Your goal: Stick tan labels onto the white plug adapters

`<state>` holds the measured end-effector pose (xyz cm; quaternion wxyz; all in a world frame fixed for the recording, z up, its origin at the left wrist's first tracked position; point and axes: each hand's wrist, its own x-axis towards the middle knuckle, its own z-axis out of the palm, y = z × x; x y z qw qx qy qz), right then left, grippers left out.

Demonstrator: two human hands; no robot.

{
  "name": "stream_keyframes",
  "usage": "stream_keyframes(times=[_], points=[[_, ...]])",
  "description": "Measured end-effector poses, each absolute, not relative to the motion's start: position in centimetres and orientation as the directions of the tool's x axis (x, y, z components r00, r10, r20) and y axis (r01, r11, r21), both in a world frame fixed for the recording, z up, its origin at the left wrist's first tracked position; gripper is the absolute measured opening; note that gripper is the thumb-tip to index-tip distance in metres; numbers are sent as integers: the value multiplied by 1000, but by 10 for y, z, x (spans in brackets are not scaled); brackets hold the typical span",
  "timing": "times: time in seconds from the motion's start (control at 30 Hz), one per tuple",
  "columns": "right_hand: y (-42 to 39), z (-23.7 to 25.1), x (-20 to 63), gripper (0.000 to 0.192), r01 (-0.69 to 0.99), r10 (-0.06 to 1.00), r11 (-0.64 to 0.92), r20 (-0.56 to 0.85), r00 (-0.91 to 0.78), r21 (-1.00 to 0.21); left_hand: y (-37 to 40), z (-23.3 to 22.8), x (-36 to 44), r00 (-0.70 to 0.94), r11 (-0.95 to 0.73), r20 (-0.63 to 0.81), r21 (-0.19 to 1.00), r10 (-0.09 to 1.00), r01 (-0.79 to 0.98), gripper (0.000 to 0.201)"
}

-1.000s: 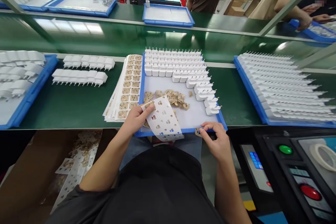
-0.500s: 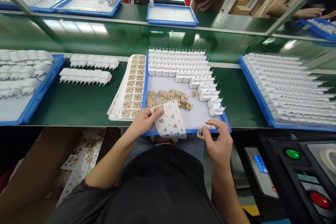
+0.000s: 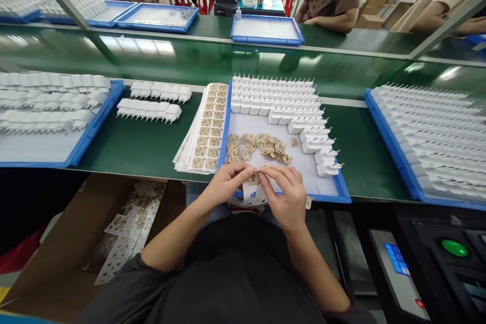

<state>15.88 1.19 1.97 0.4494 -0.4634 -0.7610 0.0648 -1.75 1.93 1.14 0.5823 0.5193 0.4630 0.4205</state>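
Observation:
My left hand (image 3: 231,183) is closed, pinching a white backing sheet (image 3: 255,195) with cut-out marks over the near edge of the blue tray (image 3: 327,197). Fingertips of my right hand (image 3: 287,195) meet it at the sheet's top, closed around a tan sticker (image 3: 253,179), partly hidden by the fingers. Another tan sticker (image 3: 308,203) hangs at the tray's front rim, right of my right hand. Inside the tray lies a pile of loose tan pieces (image 3: 270,146). White plug adapters (image 3: 261,96) stand in rows along its back and right side, pins up.
A stack of sticker sheets (image 3: 207,131) lies left of the tray. Two rows of white adapters (image 3: 150,110) rest on the green bench (image 3: 140,147). Filled trays stand left and right (image 3: 395,152). A cardboard box (image 3: 72,243) with scraps is below. Other people sit across the bench.
My right hand has moved left from the tray's front rim to the sheet, leaving a sticker at the rim. Both hands are now together. The camera view has shifted left.

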Motion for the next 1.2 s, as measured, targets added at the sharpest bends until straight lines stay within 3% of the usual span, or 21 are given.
stream_keyframes(times=[0.3,0.43,0.53,0.63,0.8,0.93,1.0,1.2], points=[[12,5,161,20,662,623,689,707,-335,-294,21,12,-16,213,243,-222,967,952,-81,46],[9,2,161,23,634,624,717,672,-398,-290,27,12,-18,240,246,-225,967,944,-63,48],[6,6,163,20,577,652,728,635,-415,-370,30,12,-21,257,268,-244,961,935,-64,51],[-1,10,172,13,451,719,694,570,-397,-561,29,15,-32,191,205,-192,978,963,-47,51],[-4,5,193,10,243,828,560,531,-179,-792,3,18,-112,-205,51,-39,997,978,52,44],[4,-5,201,10,160,869,492,472,-146,-856,-54,-10,-225,-593,212,-73,963,802,169,34],[7,-8,200,13,145,874,482,462,-150,-864,-91,-34,-277,-795,445,-201,890,572,95,28],[9,-10,192,19,151,876,478,458,-152,-865,-189,-96,-342,-943,664,-320,725,93,-181,31]])
